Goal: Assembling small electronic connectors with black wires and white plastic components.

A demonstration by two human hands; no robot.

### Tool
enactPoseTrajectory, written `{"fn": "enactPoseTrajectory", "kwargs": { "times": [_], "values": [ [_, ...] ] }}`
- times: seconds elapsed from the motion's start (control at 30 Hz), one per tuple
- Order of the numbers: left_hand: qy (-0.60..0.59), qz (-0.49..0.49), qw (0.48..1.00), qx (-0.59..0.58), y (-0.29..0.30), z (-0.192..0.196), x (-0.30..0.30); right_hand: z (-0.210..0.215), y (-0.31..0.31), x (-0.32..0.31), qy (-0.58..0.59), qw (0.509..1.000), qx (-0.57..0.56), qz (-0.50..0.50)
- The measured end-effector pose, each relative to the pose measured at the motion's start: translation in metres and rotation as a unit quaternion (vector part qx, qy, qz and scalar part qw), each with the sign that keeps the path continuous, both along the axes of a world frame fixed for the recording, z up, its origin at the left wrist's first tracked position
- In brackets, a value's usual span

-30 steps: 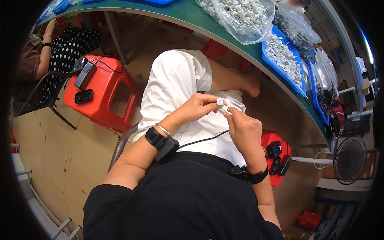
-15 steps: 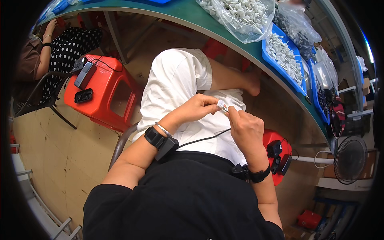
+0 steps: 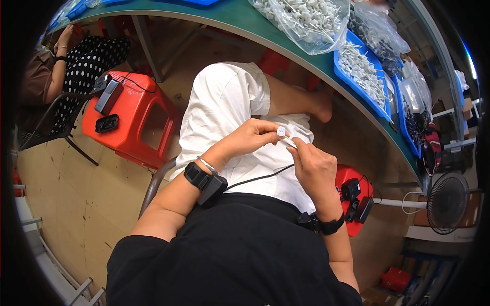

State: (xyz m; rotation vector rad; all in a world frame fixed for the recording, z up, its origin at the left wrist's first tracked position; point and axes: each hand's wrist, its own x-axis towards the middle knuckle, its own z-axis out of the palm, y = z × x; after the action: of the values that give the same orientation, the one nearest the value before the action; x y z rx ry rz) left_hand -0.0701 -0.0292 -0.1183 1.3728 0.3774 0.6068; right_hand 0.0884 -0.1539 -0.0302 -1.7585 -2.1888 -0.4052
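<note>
My left hand (image 3: pixel 251 136) and my right hand (image 3: pixel 312 164) meet over my lap, above my white shorts (image 3: pixel 224 112). Between their fingertips they hold a small white plastic part (image 3: pixel 282 133) with a thin stem. The left fingers pinch its round end, and the right fingers grip the stem just below. Each wrist carries a black band, and a black cable (image 3: pixel 260 177) runs between them across my lap.
A green table edge (image 3: pixel 286 38) curves above, with a clear bag of white parts (image 3: pixel 306 18) and blue trays (image 3: pixel 362 76) of small parts. A red stool (image 3: pixel 130 120) with black devices stands left, another red stool (image 3: pixel 352 196) right. A seated person (image 3: pixel 76 66) is far left; a fan (image 3: pixel 446 204) at right.
Both hands have stayed over my lap. The right fingers have shifted slightly along the white part's stem; the left hand keeps its pinch on the round end.
</note>
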Motion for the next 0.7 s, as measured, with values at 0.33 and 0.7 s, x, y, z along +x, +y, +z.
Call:
{"fn": "enactPoseTrajectory", "kwargs": {
  "times": [0.33,0.7],
  "values": [
    [-0.013,0.0,0.999,0.042,-0.002,-0.004,0.005,-0.001,-0.001,0.003,-0.013,1.0,-0.008,-0.005],
    [0.027,-0.034,0.998,0.036,-0.007,0.008,0.004,-0.01,-0.011,0.016,0.103,0.994,-0.031,0.022]
  ]
}}
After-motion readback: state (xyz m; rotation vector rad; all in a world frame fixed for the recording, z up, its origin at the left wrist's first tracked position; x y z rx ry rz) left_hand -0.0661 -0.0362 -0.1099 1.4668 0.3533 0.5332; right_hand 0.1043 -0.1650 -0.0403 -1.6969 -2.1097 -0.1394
